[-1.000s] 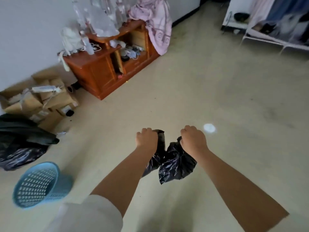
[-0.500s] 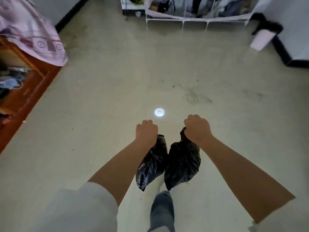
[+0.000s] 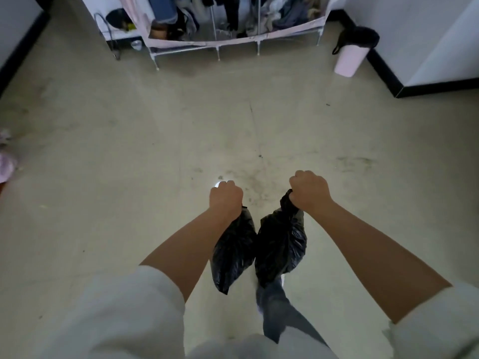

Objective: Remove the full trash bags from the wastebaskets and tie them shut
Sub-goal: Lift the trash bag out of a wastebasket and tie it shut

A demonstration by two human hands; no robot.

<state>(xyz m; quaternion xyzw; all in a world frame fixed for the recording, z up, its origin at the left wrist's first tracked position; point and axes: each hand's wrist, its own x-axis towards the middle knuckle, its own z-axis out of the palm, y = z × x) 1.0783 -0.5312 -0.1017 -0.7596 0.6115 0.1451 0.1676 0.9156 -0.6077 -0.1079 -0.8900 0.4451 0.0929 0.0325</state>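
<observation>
Two small black trash bags hang in front of me above the floor. My left hand (image 3: 226, 200) is a fist closed on the neck of the left bag (image 3: 232, 252). My right hand (image 3: 308, 191) grips the twisted top of the right bag (image 3: 281, 244). The two bags hang side by side and touch. A pink wastebasket (image 3: 350, 60) with a black liner draped over its rim (image 3: 359, 36) stands at the far right by the wall.
A fabric wardrobe on a white metal frame (image 3: 215, 45), full of clothes, stands straight ahead. White walls with black skirting (image 3: 386, 73) close the right side. My jeans leg (image 3: 277, 309) steps forward under the bags. Bare floor (image 3: 155, 141) lies between me and the wardrobe.
The view has swung right, away from the wooden cabinet and blue basket, and now faces the wardrobe and pink wastebasket, which look nearer. Both hands still hold the bags.
</observation>
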